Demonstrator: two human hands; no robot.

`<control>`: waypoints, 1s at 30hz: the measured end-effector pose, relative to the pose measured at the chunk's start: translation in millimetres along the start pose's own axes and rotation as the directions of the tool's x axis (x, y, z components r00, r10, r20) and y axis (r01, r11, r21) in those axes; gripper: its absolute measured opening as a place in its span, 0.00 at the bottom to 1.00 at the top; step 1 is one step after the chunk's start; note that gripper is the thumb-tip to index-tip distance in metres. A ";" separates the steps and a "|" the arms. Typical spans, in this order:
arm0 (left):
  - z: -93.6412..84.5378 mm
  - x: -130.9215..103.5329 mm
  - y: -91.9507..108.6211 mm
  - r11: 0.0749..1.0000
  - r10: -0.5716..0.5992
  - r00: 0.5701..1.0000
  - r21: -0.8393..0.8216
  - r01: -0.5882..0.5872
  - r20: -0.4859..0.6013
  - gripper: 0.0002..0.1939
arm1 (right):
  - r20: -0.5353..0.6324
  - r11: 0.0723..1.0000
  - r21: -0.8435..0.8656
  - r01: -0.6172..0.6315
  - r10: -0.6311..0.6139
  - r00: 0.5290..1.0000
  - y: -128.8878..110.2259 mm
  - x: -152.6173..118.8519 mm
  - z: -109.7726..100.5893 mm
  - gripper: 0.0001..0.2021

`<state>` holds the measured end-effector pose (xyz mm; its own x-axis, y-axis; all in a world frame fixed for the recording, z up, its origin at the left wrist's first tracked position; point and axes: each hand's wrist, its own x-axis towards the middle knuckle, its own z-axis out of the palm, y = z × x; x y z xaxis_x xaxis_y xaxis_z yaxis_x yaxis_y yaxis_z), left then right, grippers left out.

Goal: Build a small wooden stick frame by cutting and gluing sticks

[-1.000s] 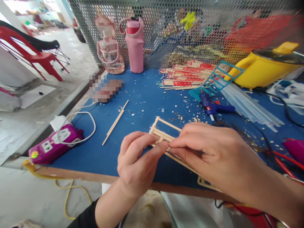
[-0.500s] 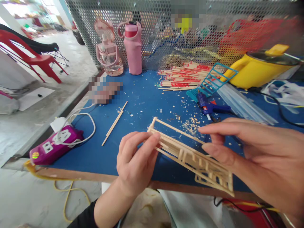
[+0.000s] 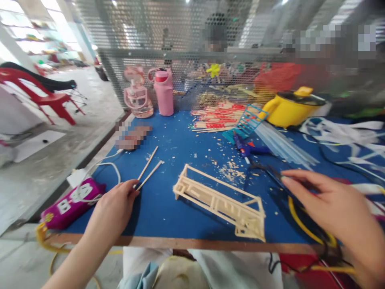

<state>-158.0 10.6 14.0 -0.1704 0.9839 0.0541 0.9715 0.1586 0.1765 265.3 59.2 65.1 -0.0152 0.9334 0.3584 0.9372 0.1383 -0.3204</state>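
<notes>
My left hand (image 3: pixel 116 206) is closed at the left of the blue tabletop, its fingertips pinching the near end of a thin wooden stick (image 3: pixel 150 175). A second wooden stick (image 3: pixel 148 162) lies beside it, its lower end at the same fingertips. On the table between my hands rests a long openwork frame of glued sticks (image 3: pixel 219 200). My right hand (image 3: pixel 325 200) has thumb and forefinger together on dark pliers (image 3: pixel 272 176), whose jaws point left; a yellow part curves below the hand. The other fingers are partly hidden.
A blue glue gun (image 3: pixel 246 148) leans on a teal rack (image 3: pixel 248 120). Behind are red-marked stick bundles (image 3: pixel 219 116), a yellow pot (image 3: pixel 288 108) and clear glue sticks (image 3: pixel 285 144). Pink bottles (image 3: pixel 164 92) stand by the mesh. A purple power strip (image 3: pixel 72 204) lies left.
The stick frame has been let go and now lies on the table. My left hand has moved left to the loose sticks. My right hand has moved to the pliers.
</notes>
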 end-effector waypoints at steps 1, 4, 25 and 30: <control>0.8 4.4 0.4 1.000 -0.001 1.000 0.005 0.001 0.031 0.17 | 0.050 0.999 -0.027 -0.022 0.023 0.998 -1.6 1.3 -1.3 0.12; 2.6 11.7 -1.7 0.998 0.048 0.995 0.045 -0.052 0.085 0.21 | 0.189 0.997 -0.079 0.025 -0.010 0.982 3.4 7.0 1.8 0.12; -9.9 72.4 48.5 0.952 0.260 0.966 -0.171 -0.254 0.010 0.17 | 0.426 0.946 -0.107 0.307 -0.235 0.874 16.9 48.4 41.3 0.11; -1.4 85.9 61.3 0.925 0.361 0.926 -0.171 -0.341 0.107 0.15 | 0.423 0.931 -0.098 0.352 -0.281 0.861 17.9 48.3 51.1 0.11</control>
<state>-113.4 104.8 30.9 0.2104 0.9776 0.0088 0.9281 -0.2026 0.3124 263.5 123.7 31.9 -0.4243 0.9051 0.0280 0.9011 0.4251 -0.0854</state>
